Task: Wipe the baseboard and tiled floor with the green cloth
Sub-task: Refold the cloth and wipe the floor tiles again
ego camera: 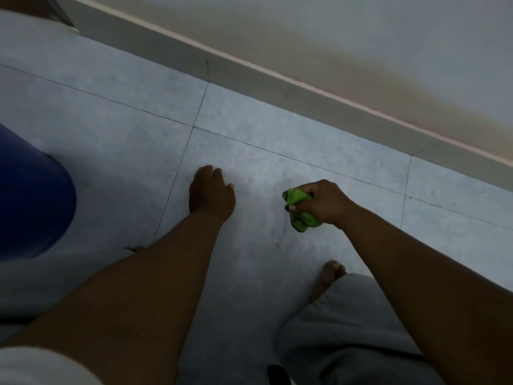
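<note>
floor point(111, 134): pale tiles | baseboard point(249, 79): along wall point(361, 37)

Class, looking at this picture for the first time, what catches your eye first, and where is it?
The bright green cloth, bunched in the right hand low over the pale tiled floor, stands out at centre. The left hand rests flat on the tiles beside it. The baseboard runs diagonally behind.

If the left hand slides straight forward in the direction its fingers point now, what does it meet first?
The left hand lies flat on the tiled floor, its fingers pointing up the picture toward the wall. The floor ahead looks bare, so it would probably reach the baseboard first. The green cloth sits off to its right, outside that line.
</note>
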The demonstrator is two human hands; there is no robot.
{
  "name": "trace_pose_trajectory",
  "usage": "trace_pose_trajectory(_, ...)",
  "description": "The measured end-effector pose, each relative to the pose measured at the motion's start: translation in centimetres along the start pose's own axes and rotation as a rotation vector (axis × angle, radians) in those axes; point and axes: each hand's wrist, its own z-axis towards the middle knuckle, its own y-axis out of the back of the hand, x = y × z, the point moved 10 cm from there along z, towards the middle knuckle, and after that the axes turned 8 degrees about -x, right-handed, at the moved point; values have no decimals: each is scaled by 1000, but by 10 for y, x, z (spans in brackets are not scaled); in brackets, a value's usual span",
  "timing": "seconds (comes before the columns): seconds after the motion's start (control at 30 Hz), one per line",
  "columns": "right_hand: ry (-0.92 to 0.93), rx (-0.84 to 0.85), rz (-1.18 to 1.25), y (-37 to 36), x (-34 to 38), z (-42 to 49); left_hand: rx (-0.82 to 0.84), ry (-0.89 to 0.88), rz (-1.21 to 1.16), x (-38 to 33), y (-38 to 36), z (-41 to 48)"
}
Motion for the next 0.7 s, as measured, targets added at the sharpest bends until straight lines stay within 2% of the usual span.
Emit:
trace_pose_trajectory(0.13, 162, 18, -226, 8, 37, -5, 95, -144, -67, -34, 16, -7)
trace_pose_trajectory(0.27, 294, -6, -336, 11, 77, -18, 361, -139, -253, -68, 33, -19)
trace_pose_trajectory(0.37, 355, -25, -346, 17, 112, -32, 521, -203, -197, -93, 59, -35)
trace_pose_trajectory(0.57, 466, -54, -325, 33, 170, -68, 485, -238, -311, -100, 129, -53)
trace_pose_trajectory(0.7, 504, -78, -289, 42, 195, -89, 443, -286, -267, -99, 162, -65)
